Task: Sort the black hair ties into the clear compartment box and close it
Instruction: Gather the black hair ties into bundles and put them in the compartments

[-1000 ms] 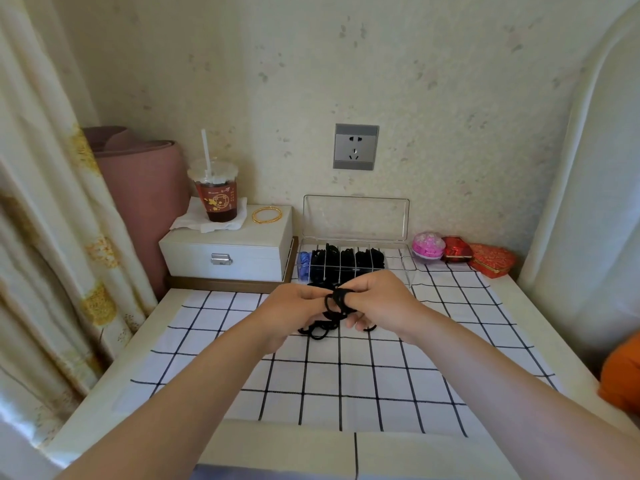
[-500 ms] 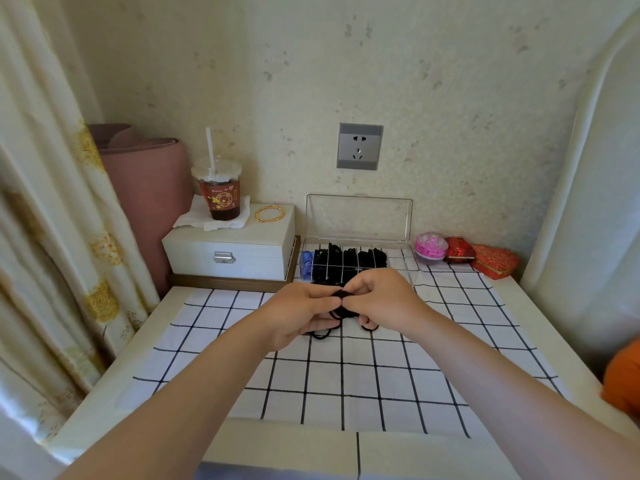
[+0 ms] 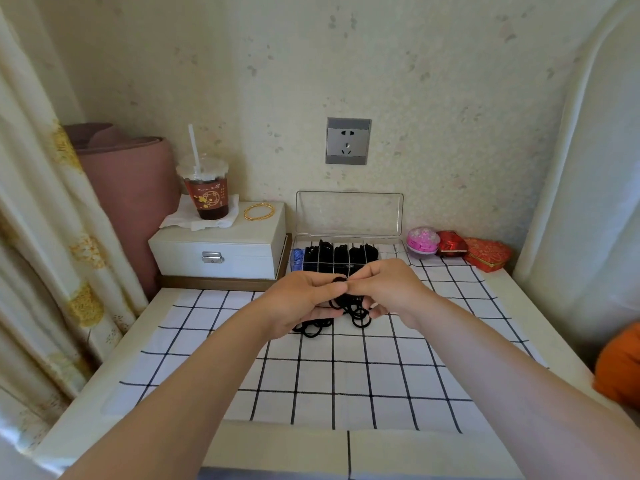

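My left hand (image 3: 300, 299) and my right hand (image 3: 388, 289) meet fingertip to fingertip just in front of the clear compartment box (image 3: 398, 252). Together they pinch a small bunch of black hair ties (image 3: 340, 279). Under the hands a loose pile of black hair ties (image 3: 349, 313) lies on the checked cloth. The box stands against the wall with its lid (image 3: 349, 213) upright and open. Several of its compartments hold black ties, and the leftmost holds something blue (image 3: 297, 255).
A white jewellery box (image 3: 221, 251) stands at the back left, with a drink cup (image 3: 207, 188) and gold bangles (image 3: 259, 212) on top. A pink dish (image 3: 422, 241) and red cases (image 3: 485, 253) sit back right. A curtain hangs at left, an orange object (image 3: 620, 365) at right.
The ties that stuck up looped between my fingers are now bunched small at my fingertips. Both hands have stayed in front of the box.
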